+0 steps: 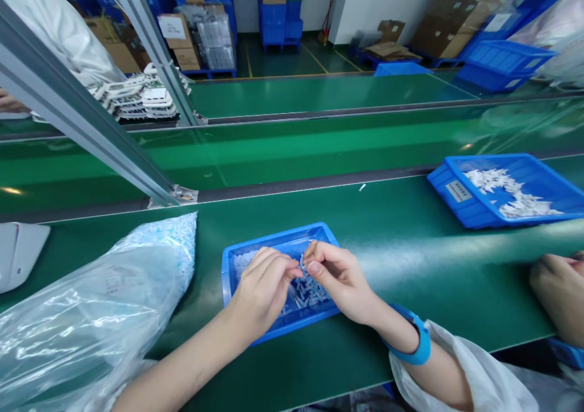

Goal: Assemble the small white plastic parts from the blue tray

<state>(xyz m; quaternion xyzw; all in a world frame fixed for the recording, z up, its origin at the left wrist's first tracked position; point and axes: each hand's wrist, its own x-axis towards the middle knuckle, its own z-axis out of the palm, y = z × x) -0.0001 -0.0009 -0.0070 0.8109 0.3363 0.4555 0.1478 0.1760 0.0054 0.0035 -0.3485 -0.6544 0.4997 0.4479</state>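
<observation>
A shallow blue bin (274,334) sits on the green bench, with small white and pale-blue plastic pieces (310,293) scattered inside. Over it, my left hand (266,284) is closed, thumb and fingertips pinched together. My right hand (340,278) meets it from the right, thumb and forefinger pinching a small pale plastic piece (302,262). The fingertips of both hands nearly touch around that piece. Whatever lies between my left fingertips is too small and covered to name. A blue wristband (413,336) circles my right wrist.
A clear plastic bag (104,296) of small pale pieces lies at left. Another blue bin (460,202) with white parts stands at right, near a co-worker's hand (559,290). A metal post (91,101) rises at the bench's back left. One loose white piece (362,187) lies near the back edge.
</observation>
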